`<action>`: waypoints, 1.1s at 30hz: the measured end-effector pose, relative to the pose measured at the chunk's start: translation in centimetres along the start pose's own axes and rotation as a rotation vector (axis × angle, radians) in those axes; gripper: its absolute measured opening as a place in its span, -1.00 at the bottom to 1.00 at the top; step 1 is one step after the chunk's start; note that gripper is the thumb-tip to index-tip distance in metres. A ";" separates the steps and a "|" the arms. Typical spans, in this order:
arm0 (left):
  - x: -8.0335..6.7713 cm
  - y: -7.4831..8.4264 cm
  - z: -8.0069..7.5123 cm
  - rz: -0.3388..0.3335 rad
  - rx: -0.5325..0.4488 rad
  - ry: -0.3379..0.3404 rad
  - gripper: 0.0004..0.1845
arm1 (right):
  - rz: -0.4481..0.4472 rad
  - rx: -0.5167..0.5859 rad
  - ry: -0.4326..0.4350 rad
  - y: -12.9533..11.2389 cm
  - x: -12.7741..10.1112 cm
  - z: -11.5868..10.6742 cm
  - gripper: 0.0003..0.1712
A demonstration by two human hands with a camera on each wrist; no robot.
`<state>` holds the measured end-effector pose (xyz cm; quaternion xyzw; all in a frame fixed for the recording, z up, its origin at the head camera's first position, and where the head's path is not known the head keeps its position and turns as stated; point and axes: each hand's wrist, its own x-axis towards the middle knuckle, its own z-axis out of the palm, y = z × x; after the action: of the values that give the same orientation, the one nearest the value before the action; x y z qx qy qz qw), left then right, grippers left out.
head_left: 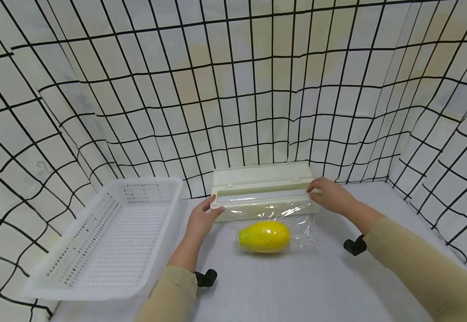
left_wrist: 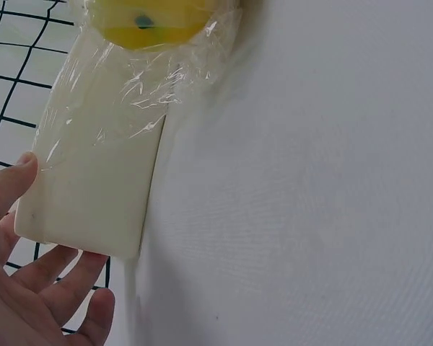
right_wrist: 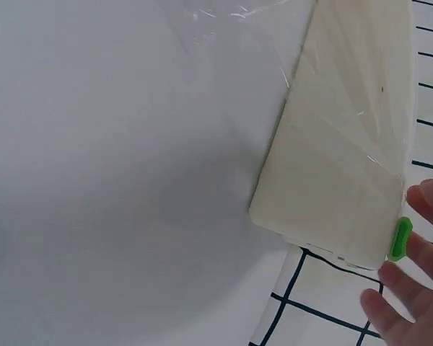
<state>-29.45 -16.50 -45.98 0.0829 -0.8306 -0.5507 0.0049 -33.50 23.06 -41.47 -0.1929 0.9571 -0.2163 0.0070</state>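
Hands (head_left: 201,219) — gripping box (left_wrist: 90,198), green tab (right_wrist: 400,240) | sleeve print (head_left: 153,290) — illegible

A tabletop booth (head_left: 282,290), walled with black-gridded white sheeting (head_left: 262,74).

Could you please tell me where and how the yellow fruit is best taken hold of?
I'd grip the yellow fruit around its broad middle, coming from above and spanning its near and far sides. It lies lengthwise left to right, with the box close behind, so a top approach seems roomier.
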 end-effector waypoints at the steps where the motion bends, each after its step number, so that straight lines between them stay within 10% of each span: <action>1: 0.0 0.0 0.0 0.004 0.002 -0.003 -0.29 | -0.015 -0.018 0.010 -0.1 -0.1 0.1 -0.76; 12: 0.0 0.3 0.0 0.024 0.139 -0.004 -0.29 | -0.218 -0.257 0.091 -0.9 -0.7 0.4 -0.72; 25: -0.4 0.8 0.7 0.374 0.515 0.187 -0.90 | -0.319 -0.312 0.196 0.1 -0.4 1.3 -0.90; 33: -1.4 0.6 0.7 0.413 0.500 0.209 -0.93 | -0.338 -0.309 0.240 0.2 -0.7 1.5 -0.91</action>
<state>-28.25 -15.46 -45.64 -0.0327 -0.9341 -0.3061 0.1809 -32.82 22.89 -43.00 -0.3220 0.9268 -0.0870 -0.1724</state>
